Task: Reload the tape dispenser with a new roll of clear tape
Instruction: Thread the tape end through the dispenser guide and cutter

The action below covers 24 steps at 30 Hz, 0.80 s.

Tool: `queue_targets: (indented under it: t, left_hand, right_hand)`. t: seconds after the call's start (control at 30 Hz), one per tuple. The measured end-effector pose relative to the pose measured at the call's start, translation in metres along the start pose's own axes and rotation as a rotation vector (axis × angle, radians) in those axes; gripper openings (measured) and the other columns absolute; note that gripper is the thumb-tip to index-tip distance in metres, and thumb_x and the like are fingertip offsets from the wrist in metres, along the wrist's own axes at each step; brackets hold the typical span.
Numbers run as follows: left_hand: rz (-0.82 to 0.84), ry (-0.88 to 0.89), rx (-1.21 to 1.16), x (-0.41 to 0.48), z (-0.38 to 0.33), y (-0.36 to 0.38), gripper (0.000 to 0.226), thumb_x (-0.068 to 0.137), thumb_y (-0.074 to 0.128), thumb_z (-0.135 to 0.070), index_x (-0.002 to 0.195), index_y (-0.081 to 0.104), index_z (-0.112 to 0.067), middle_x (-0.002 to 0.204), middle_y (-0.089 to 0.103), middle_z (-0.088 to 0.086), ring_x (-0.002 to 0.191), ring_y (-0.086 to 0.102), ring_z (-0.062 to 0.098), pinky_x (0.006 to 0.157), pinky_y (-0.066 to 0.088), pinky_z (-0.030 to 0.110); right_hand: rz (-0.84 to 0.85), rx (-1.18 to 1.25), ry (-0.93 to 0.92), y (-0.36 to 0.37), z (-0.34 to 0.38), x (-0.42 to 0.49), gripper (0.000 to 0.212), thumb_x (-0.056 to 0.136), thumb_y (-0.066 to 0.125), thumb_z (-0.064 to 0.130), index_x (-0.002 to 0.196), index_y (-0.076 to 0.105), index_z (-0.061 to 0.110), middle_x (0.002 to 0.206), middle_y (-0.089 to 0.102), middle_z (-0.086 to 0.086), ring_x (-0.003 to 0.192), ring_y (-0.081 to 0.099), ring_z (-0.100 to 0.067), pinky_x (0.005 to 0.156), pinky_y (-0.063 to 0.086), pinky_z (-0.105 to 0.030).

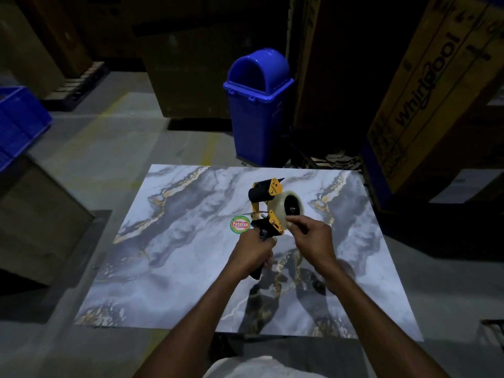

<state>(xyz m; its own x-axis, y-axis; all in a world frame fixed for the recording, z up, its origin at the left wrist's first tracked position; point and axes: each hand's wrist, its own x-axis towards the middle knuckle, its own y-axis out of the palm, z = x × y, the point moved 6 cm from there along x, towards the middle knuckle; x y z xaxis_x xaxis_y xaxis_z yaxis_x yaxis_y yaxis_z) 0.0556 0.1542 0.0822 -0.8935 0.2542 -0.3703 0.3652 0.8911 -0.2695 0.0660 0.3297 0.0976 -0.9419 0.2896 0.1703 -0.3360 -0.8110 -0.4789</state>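
A yellow and black tape dispenser (pixel 268 205) is held above the marble-patterned table top (pixel 191 241). My left hand (pixel 252 253) is closed around its black handle from below. A roll of clear tape (pixel 291 205) sits on the dispenser's black hub, at its right side. My right hand (pixel 311 237) is just below the roll, with thumb and fingers pinched at the roll's lower edge, seemingly on the tape's end. The black roller and the toothed blade point away from me.
A round red and green sticker (pixel 240 224) lies on the table left of the dispenser. A blue lidded bin (pixel 257 105) stands beyond the table's far edge. Large cardboard boxes (pixel 436 105) rise at the right, a blue crate (pixel 19 126) at the left.
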Motion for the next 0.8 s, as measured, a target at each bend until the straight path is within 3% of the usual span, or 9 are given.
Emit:
queue_targets:
  t: [0.07, 0.17, 0.27, 0.37, 0.47, 0.7, 0.8]
  left_hand:
    - [0.040, -0.016, -0.049, -0.001, 0.000, -0.002, 0.008, 0.098, 0.059, -0.015, 0.099, 0.065, -0.020, 0.073, 0.070, 0.017, 0.056, 0.068, 0.026, 0.068, 0.062, 0.048]
    - [0.084, -0.071, -0.135, -0.001, 0.002, -0.004, 0.011, 0.097, 0.062, -0.013, 0.106, 0.066, -0.007, 0.072, 0.070, 0.018, 0.057, 0.064, 0.032, 0.067, 0.061, 0.049]
    - [0.132, -0.124, -0.201, 0.000, 0.001, -0.006, 0.018, 0.097, 0.063, -0.010, 0.113, 0.063, -0.002, 0.072, 0.067, 0.020, 0.053, 0.061, 0.030, 0.056, 0.056, 0.038]
    - [0.184, -0.158, -0.232, -0.001, -0.003, -0.009, 0.016, 0.097, 0.064, -0.009, 0.111, 0.062, -0.002, 0.074, 0.065, 0.021, 0.053, 0.059, 0.029, 0.048, 0.050, 0.031]
    - [0.222, -0.164, -0.203, -0.001, -0.011, -0.014, 0.007, 0.098, 0.062, -0.006, 0.103, 0.060, -0.003, 0.074, 0.064, 0.021, 0.051, 0.059, 0.027, 0.046, 0.049, 0.029]
    - [0.244, -0.158, -0.135, -0.002, -0.022, -0.022, 0.006, 0.098, 0.062, -0.006, 0.100, 0.059, -0.001, 0.076, 0.066, 0.022, 0.052, 0.061, 0.027, 0.047, 0.051, 0.030]
    - [0.250, -0.160, -0.133, -0.003, -0.021, -0.022, 0.006, 0.098, 0.062, -0.005, 0.100, 0.058, -0.001, 0.074, 0.066, 0.021, 0.051, 0.062, 0.026, 0.046, 0.051, 0.030]
  right_hand:
    - [0.016, -0.054, -0.113, -0.003, 0.003, 0.002, 0.018, 0.087, 0.078, 0.012, 0.103, 0.081, 0.016, 0.096, 0.078, 0.008, 0.084, 0.066, 0.016, 0.079, 0.054, -0.010]
    - [0.056, -0.126, -0.336, -0.004, 0.009, -0.002, 0.025, 0.082, 0.080, 0.004, 0.106, 0.078, 0.010, 0.099, 0.077, -0.003, 0.086, 0.071, -0.005, 0.079, 0.058, -0.027]
    - [0.164, -0.353, -0.557, 0.002, 0.017, -0.008, 0.038, 0.077, 0.083, 0.002, 0.113, 0.071, 0.007, 0.101, 0.068, -0.008, 0.093, 0.062, -0.024, 0.077, 0.052, -0.031]
    - [0.196, -0.599, -0.755, 0.007, 0.023, -0.008, 0.035, 0.077, 0.079, -0.004, 0.110, 0.071, 0.004, 0.090, 0.061, -0.011, 0.081, 0.053, -0.025, 0.066, 0.038, -0.028]
    - [0.225, -0.711, -0.899, 0.007, 0.026, -0.007, 0.030, 0.077, 0.072, -0.012, 0.103, 0.071, 0.003, 0.086, 0.059, -0.011, 0.078, 0.048, -0.023, 0.067, 0.034, -0.028]
    - [0.292, -0.725, -0.912, 0.007, 0.034, -0.007, 0.021, 0.083, 0.067, -0.010, 0.101, 0.067, 0.001, 0.088, 0.055, -0.013, 0.080, 0.047, -0.025, 0.063, 0.039, -0.033]
    - [0.239, -0.651, -0.848, 0.002, 0.038, -0.005, 0.022, 0.088, 0.072, 0.004, 0.109, 0.066, 0.003, 0.093, 0.057, -0.014, 0.084, 0.051, -0.028, 0.066, 0.046, -0.038]
